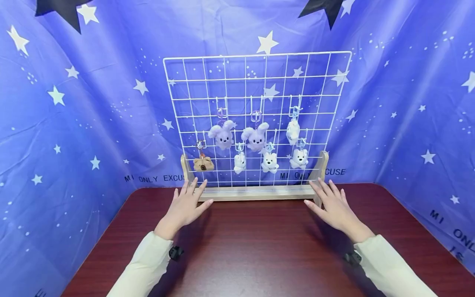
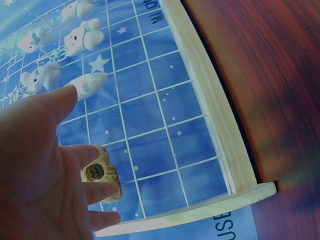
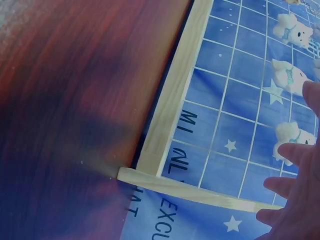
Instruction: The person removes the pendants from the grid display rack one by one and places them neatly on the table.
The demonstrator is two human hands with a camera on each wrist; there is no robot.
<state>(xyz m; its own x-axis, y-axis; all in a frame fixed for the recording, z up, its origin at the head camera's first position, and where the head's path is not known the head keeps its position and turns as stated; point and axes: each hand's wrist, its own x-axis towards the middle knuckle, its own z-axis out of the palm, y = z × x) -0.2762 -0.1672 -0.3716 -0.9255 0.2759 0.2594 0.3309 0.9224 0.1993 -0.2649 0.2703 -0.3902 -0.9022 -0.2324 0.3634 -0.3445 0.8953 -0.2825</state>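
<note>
left grip (image 1: 186, 208) and right grip (image 1: 332, 208) were splayed near a wire grid (image 1: 245, 114) of plush keychains (image 1: 256, 138) on a dark-red desk (image 1: 252, 247), before starry drapes (image 1: 111, 107) reading "mi only excuse."

1. White wire grid (image 1: 256, 55) upright in a wooden stand (image 1: 256, 193), far side of a dark red table (image 1: 241, 247); star-printed blue cloth (image 1: 111, 82) behind.
2. Upper row: two lavender plush charms (image 1: 224, 136), one white plush charm (image 1: 293, 132) at right.
3. Lower row: brown plush charm (image 1: 204, 164) leftmost, then three white ones (image 1: 269, 161).
4. Left hand (image 1: 186, 206), fingers spread, near stand's left end; right hand (image 1: 334, 208) likewise near right end. Contact unclear.
</note>
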